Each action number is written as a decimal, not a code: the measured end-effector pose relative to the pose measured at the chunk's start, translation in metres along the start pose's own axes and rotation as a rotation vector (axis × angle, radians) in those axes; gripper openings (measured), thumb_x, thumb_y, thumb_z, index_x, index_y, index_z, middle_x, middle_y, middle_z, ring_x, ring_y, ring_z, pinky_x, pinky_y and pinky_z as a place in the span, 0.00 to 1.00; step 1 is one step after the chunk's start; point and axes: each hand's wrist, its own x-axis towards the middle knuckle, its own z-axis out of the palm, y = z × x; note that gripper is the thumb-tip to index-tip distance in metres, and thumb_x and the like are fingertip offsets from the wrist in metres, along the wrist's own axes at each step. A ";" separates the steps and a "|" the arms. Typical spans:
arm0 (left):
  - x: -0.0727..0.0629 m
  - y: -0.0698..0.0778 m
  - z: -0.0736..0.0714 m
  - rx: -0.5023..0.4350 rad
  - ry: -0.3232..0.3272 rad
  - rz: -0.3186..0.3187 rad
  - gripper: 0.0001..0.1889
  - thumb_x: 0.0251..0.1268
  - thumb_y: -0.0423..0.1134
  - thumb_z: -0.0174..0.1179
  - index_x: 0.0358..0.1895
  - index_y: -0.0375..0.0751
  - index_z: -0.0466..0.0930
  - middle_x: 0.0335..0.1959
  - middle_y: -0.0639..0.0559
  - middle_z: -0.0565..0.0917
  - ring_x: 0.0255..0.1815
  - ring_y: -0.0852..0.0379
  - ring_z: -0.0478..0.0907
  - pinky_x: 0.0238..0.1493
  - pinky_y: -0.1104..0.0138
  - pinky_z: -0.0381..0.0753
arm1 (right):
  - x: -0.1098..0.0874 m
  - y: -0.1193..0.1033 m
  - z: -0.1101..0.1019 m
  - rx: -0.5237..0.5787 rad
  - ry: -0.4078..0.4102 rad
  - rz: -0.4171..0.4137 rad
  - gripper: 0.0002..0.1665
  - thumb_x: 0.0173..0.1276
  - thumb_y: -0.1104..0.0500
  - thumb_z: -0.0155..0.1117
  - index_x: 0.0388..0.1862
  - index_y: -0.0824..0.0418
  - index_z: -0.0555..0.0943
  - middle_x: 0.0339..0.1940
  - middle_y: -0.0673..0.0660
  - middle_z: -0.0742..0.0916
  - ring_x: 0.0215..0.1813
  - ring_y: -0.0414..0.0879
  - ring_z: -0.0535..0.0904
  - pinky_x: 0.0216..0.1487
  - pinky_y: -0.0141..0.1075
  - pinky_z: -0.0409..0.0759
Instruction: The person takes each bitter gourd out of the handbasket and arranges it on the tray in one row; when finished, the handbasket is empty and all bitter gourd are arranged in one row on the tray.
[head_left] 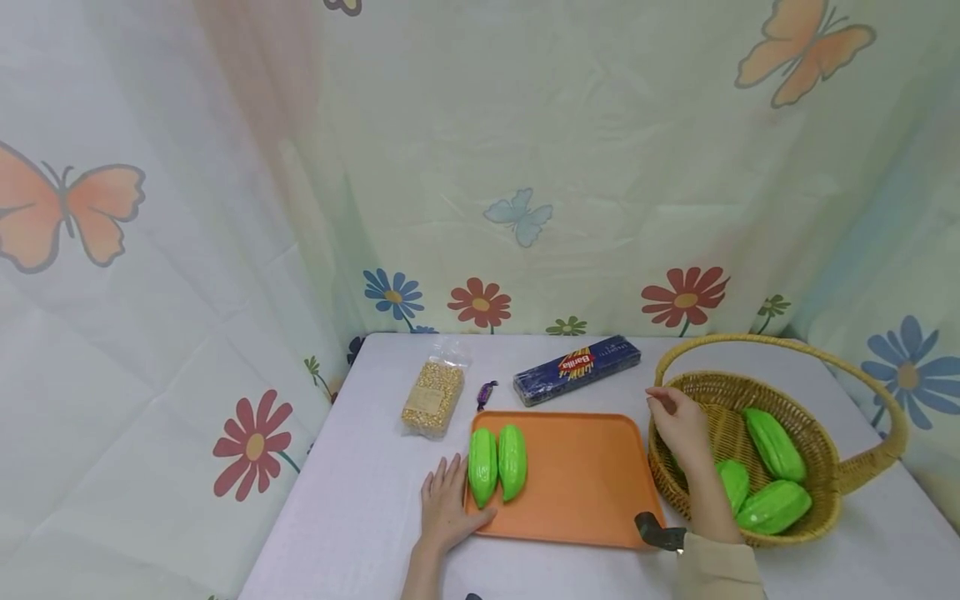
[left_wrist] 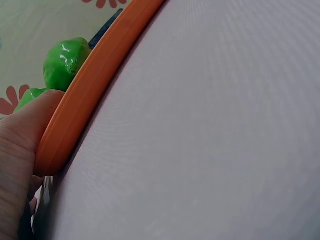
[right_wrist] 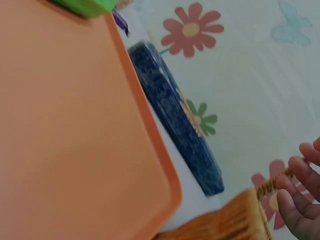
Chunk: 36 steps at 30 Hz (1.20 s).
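My left hand [head_left: 447, 506] lies at the front left corner of an orange tray [head_left: 573, 479], fingers straight and spread along its left side. Its thumb [left_wrist: 37, 117] rests over the tray's rim. Two bright green, ridged starfruit-like pieces stand side by side on the tray's left part, the left one [head_left: 482, 468] nearest this hand and the other [head_left: 513, 463] beside it. My right hand [head_left: 684, 429] hovers over the left rim of a wicker basket [head_left: 828, 450], fingers loosely bent and holding nothing. Several similar green pieces, one of them upright [head_left: 775, 444], lie in the basket.
Behind the tray lie a blue Barilla spaghetti pack [head_left: 577, 371], a small purple wrapped candy [head_left: 486, 395] and a clear bag of yellow kernels [head_left: 433, 398]. The basket's tall handle [head_left: 780, 340] arches over its back. A flowered curtain [head_left: 525, 167] surrounds the white table.
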 end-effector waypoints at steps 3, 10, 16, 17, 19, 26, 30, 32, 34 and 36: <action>0.000 0.000 -0.001 -0.004 -0.002 -0.006 0.53 0.37 0.71 0.60 0.69 0.46 0.58 0.68 0.46 0.62 0.70 0.43 0.49 0.65 0.47 0.43 | 0.002 0.011 -0.007 -0.004 0.017 0.035 0.21 0.71 0.55 0.43 0.51 0.69 0.75 0.48 0.70 0.78 0.49 0.61 0.73 0.41 0.49 0.72; 0.000 0.000 0.000 0.000 0.013 0.003 0.53 0.37 0.71 0.60 0.69 0.45 0.58 0.67 0.45 0.62 0.69 0.42 0.50 0.64 0.46 0.44 | 0.003 0.035 -0.013 -0.077 0.012 0.049 0.23 0.68 0.60 0.48 0.57 0.74 0.69 0.53 0.76 0.73 0.53 0.69 0.68 0.47 0.57 0.69; -0.001 0.001 0.000 0.005 0.033 0.023 0.53 0.37 0.70 0.60 0.68 0.43 0.60 0.67 0.44 0.64 0.68 0.41 0.52 0.63 0.45 0.46 | 0.005 0.055 -0.009 -0.264 0.038 0.040 0.27 0.61 0.62 0.55 0.55 0.77 0.67 0.53 0.80 0.69 0.56 0.75 0.58 0.58 0.66 0.48; -0.001 0.001 0.000 0.007 0.034 0.023 0.53 0.37 0.70 0.60 0.68 0.43 0.60 0.67 0.44 0.64 0.68 0.41 0.52 0.63 0.45 0.46 | 0.006 0.057 -0.008 -0.288 0.029 0.046 0.28 0.61 0.61 0.56 0.56 0.77 0.66 0.52 0.80 0.69 0.56 0.76 0.56 0.58 0.67 0.45; -0.001 0.002 0.000 0.005 0.031 0.021 0.53 0.38 0.71 0.60 0.68 0.43 0.59 0.67 0.44 0.63 0.68 0.41 0.52 0.64 0.45 0.45 | 0.008 0.060 -0.006 -0.308 0.002 0.068 0.31 0.61 0.60 0.56 0.59 0.77 0.63 0.54 0.82 0.66 0.57 0.77 0.53 0.58 0.67 0.42; 0.000 0.004 -0.003 -0.003 0.007 0.012 0.53 0.38 0.72 0.58 0.69 0.44 0.58 0.68 0.45 0.62 0.69 0.42 0.50 0.65 0.45 0.44 | 0.010 0.064 -0.006 -0.281 -0.124 0.173 0.40 0.61 0.59 0.54 0.65 0.78 0.50 0.61 0.87 0.50 0.60 0.83 0.41 0.56 0.70 0.45; -0.001 0.004 -0.004 -0.017 0.001 0.003 0.53 0.38 0.71 0.59 0.69 0.43 0.58 0.68 0.44 0.62 0.69 0.42 0.50 0.65 0.45 0.43 | 0.012 0.067 -0.006 -0.247 -0.186 0.198 0.43 0.62 0.58 0.53 0.66 0.78 0.45 0.60 0.89 0.46 0.60 0.85 0.39 0.55 0.72 0.46; -0.001 0.004 -0.004 -0.017 0.002 0.001 0.53 0.38 0.71 0.59 0.69 0.44 0.58 0.68 0.44 0.62 0.69 0.42 0.50 0.65 0.45 0.43 | 0.012 0.068 -0.005 -0.232 -0.212 0.204 0.44 0.63 0.57 0.53 0.67 0.78 0.43 0.59 0.89 0.47 0.59 0.85 0.42 0.54 0.71 0.51; -0.001 0.004 -0.004 -0.015 0.004 0.001 0.53 0.38 0.71 0.59 0.69 0.44 0.58 0.68 0.44 0.62 0.69 0.42 0.50 0.65 0.45 0.43 | 0.013 0.069 -0.004 -0.235 -0.232 0.189 0.45 0.63 0.57 0.52 0.66 0.79 0.42 0.58 0.90 0.50 0.58 0.84 0.46 0.53 0.69 0.55; -0.001 0.003 -0.003 -0.010 0.009 0.004 0.53 0.38 0.71 0.59 0.69 0.44 0.58 0.68 0.44 0.62 0.69 0.42 0.50 0.65 0.45 0.44 | 0.014 0.070 -0.004 -0.237 -0.245 0.173 0.46 0.64 0.56 0.52 0.66 0.79 0.41 0.57 0.89 0.54 0.57 0.82 0.50 0.51 0.68 0.60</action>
